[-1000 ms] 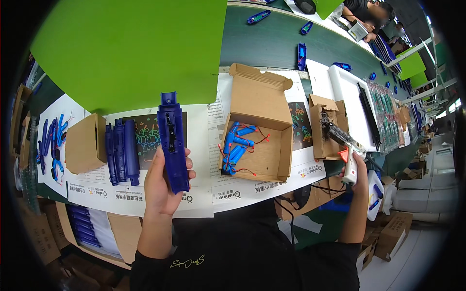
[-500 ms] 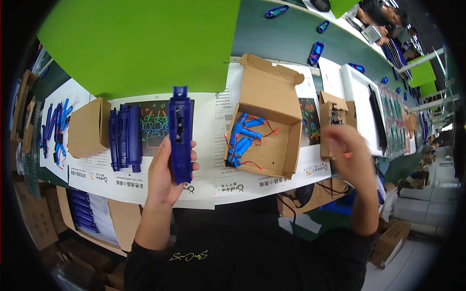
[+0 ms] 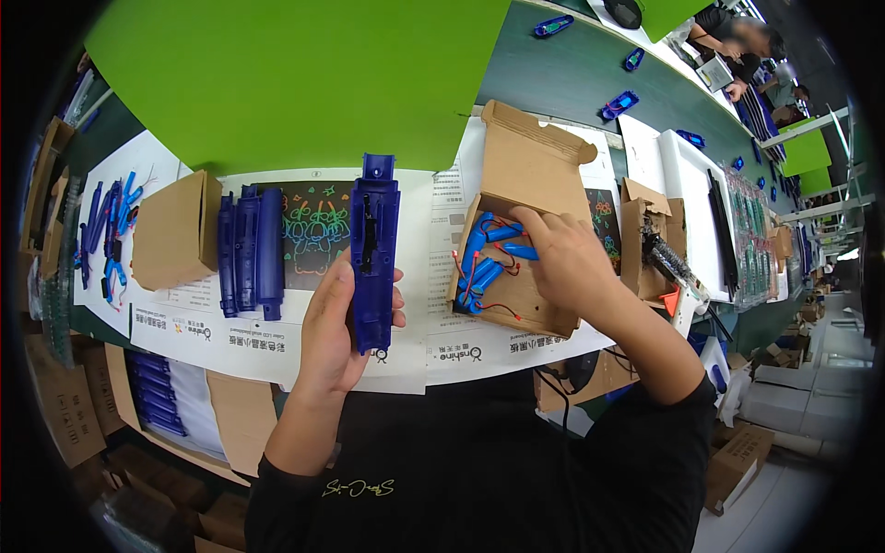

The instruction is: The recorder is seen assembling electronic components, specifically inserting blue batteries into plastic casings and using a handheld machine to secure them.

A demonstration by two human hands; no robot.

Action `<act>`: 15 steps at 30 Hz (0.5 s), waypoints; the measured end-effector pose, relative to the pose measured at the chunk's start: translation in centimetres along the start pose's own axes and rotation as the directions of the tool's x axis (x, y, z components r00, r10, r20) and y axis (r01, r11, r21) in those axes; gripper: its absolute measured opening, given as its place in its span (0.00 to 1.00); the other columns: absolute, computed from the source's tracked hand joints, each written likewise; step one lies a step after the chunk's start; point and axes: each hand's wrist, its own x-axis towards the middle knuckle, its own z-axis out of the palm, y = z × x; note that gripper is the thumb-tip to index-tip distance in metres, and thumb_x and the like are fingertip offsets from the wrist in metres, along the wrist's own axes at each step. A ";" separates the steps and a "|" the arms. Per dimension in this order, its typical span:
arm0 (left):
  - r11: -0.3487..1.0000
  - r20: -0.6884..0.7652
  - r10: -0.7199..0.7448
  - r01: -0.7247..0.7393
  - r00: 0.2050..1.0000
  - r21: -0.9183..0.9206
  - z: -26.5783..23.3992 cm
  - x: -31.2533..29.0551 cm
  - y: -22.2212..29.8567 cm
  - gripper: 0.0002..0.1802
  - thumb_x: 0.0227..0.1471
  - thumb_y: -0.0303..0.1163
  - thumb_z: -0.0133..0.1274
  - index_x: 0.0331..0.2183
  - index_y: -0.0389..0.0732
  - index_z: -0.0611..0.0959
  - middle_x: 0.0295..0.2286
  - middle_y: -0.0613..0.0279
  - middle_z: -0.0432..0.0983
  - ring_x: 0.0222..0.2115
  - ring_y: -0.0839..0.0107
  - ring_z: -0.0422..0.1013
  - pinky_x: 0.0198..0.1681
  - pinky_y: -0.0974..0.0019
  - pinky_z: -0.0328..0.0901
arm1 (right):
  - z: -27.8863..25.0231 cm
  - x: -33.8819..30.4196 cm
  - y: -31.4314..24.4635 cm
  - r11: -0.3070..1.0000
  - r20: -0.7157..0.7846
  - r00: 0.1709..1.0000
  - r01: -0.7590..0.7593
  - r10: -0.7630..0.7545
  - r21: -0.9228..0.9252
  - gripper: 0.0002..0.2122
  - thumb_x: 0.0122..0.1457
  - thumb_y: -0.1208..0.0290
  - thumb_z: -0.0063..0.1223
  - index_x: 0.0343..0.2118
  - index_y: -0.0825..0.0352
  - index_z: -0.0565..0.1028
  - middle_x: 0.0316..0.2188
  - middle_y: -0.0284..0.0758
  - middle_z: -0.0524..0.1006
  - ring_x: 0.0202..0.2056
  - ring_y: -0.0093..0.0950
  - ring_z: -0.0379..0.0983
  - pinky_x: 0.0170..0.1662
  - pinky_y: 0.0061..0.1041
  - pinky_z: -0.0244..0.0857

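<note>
My left hand (image 3: 334,318) is wrapped round a long dark-blue plastic housing half (image 3: 376,276), held upright with its hollow side up; black parts show in its middle. At the right, my right hand (image 3: 562,253) reaches into an open cardboard box (image 3: 544,315). Its fingers are closed on one end of a blue cylindrical battery (image 3: 519,251); the thumb is mostly hidden. Several more blue batteries (image 3: 481,274) with red leads and plugs lie in the box's left part. Left of the housing half, several blue plastic shells (image 3: 247,253) lie side by side.
A green panel (image 3: 286,83) stands behind the work area. A closed-sided carton (image 3: 175,235) is at left, near loose blue batteries and shells (image 3: 115,221). Right of the battery box are a small carton (image 3: 636,267), a coiled metal holder (image 3: 668,256) and a white tray (image 3: 687,175).
My right hand has moved left from beside the small carton into the battery box and closed on a battery. My left hand still holds the housing half. The view has shifted slightly.
</note>
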 end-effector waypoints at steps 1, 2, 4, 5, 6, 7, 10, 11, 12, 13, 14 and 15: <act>1.000 0.010 0.001 -0.001 1.000 0.001 0.1 0.0 0.0 0.26 0.61 0.42 0.35 0.55 0.35 0.60 0.36 0.50 0.71 0.29 0.70 0.71 0.31 0.66 0.70 | -0.9 -0.2 0.1 0.998 0.082 0.995 -0.060 0.062 -0.029 0.29 0.43 0.80 0.50 0.54 0.62 0.62 0.34 0.43 0.72 0.38 0.39 0.69 0.42 0.34 0.60; 1.000 -0.005 -0.002 0.002 1.000 0.012 0.4 0.1 0.1 0.25 0.61 0.43 0.35 0.53 0.36 0.62 0.35 0.51 0.71 0.28 0.70 0.71 0.29 0.67 0.70 | -1.8 -0.4 0.3 0.995 0.118 0.988 -0.102 0.102 -0.011 0.29 0.43 0.80 0.50 0.53 0.61 0.63 0.34 0.43 0.72 0.37 0.39 0.70 0.41 0.34 0.61; 0.999 -0.039 -0.007 0.008 0.999 0.034 1.0 0.2 0.1 0.22 0.61 0.44 0.34 0.49 0.38 0.66 0.34 0.54 0.70 0.26 0.70 0.70 0.24 0.69 0.68 | -3.0 -1.3 0.8 0.983 0.192 0.965 -0.184 0.176 0.022 0.29 0.43 0.81 0.50 0.53 0.60 0.64 0.35 0.43 0.72 0.36 0.39 0.71 0.39 0.33 0.63; 0.999 -0.033 -0.013 0.014 0.999 0.030 1.0 0.3 0.0 0.23 0.61 0.44 0.35 0.50 0.38 0.65 0.34 0.54 0.70 0.26 0.70 0.70 0.25 0.69 0.69 | -3.0 -1.8 1.2 0.969 0.113 0.978 -0.192 0.176 0.155 0.27 0.44 0.81 0.52 0.52 0.61 0.66 0.32 0.40 0.72 0.31 0.33 0.73 0.35 0.29 0.65; 1.000 -0.028 -0.018 0.019 0.999 0.025 0.9 0.3 0.0 0.24 0.61 0.44 0.35 0.51 0.38 0.64 0.34 0.53 0.70 0.26 0.70 0.70 0.25 0.69 0.69 | -3.2 -2.0 1.7 0.923 0.146 0.975 -0.206 0.166 0.325 0.26 0.45 0.81 0.53 0.51 0.61 0.67 0.30 0.38 0.72 0.30 0.29 0.72 0.34 0.27 0.65; 0.999 -0.023 -0.023 0.024 0.999 0.021 0.8 0.4 -0.2 0.25 0.61 0.44 0.35 0.53 0.37 0.63 0.34 0.53 0.70 0.27 0.70 0.70 0.26 0.69 0.69 | -3.6 -2.2 2.2 0.847 0.178 0.972 -0.220 0.150 0.485 0.26 0.45 0.81 0.53 0.51 0.62 0.68 0.29 0.36 0.72 0.28 0.26 0.72 0.33 0.24 0.66; 0.999 0.027 -0.038 0.037 0.999 0.037 1.1 0.8 -1.1 0.26 0.61 0.43 0.36 0.55 0.36 0.60 0.35 0.52 0.71 0.28 0.71 0.71 0.28 0.68 0.70 | -3.8 -2.4 1.0 0.382 0.256 0.948 -0.312 0.191 0.870 0.19 0.52 0.79 0.55 0.49 0.67 0.69 0.26 0.29 0.71 0.28 0.15 0.70 0.33 0.15 0.65; 0.997 0.067 -0.051 0.047 0.996 0.054 1.5 0.8 -1.3 0.28 0.61 0.42 0.36 0.56 0.35 0.58 0.35 0.51 0.71 0.29 0.71 0.71 0.30 0.67 0.70 | -3.9 -2.3 0.0 0.240 0.267 0.942 -0.312 0.203 0.919 0.18 0.53 0.78 0.54 0.49 0.69 0.69 0.27 0.28 0.72 0.28 0.14 0.70 0.33 0.14 0.65; 0.996 0.100 -0.071 0.065 0.992 0.063 1.9 0.9 -1.6 0.27 0.61 0.41 0.37 0.56 0.35 0.59 0.35 0.52 0.71 0.30 0.71 0.71 0.30 0.67 0.71 | -4.0 -2.2 -0.9 0.093 0.280 0.936 -0.305 0.214 0.948 0.17 0.55 0.78 0.53 0.49 0.70 0.69 0.27 0.28 0.72 0.29 0.14 0.71 0.33 0.14 0.65; 0.993 0.112 -0.089 0.080 0.990 0.088 2.1 1.0 -2.2 0.27 0.61 0.41 0.37 0.56 0.35 0.59 0.35 0.53 0.71 0.30 0.71 0.71 0.30 0.67 0.71 | -4.2 -2.1 -1.6 0.081 0.274 0.944 -0.292 0.181 0.953 0.18 0.55 0.78 0.53 0.49 0.72 0.67 0.27 0.28 0.73 0.30 0.16 0.71 0.34 0.15 0.66; 0.989 0.121 -0.106 0.092 0.987 0.116 2.3 1.1 -2.6 0.27 0.61 0.41 0.37 0.55 0.35 0.60 0.36 0.53 0.71 0.30 0.71 0.71 0.30 0.67 0.71 | -4.1 -2.0 -2.3 0.078 0.239 0.954 -0.256 0.180 0.964 0.19 0.55 0.78 0.54 0.50 0.72 0.67 0.27 0.29 0.73 0.30 0.16 0.71 0.34 0.15 0.66; 0.985 0.122 -0.113 0.095 0.986 0.142 3.0 0.9 -2.5 0.26 0.61 0.41 0.37 0.55 0.35 0.61 0.36 0.55 0.72 0.30 0.72 0.71 0.31 0.67 0.70 | -4.0 -1.9 -3.1 0.075 0.203 0.962 -0.219 0.180 0.973 0.20 0.54 0.79 0.54 0.50 0.72 0.67 0.27 0.29 0.74 0.30 0.17 0.71 0.34 0.15 0.66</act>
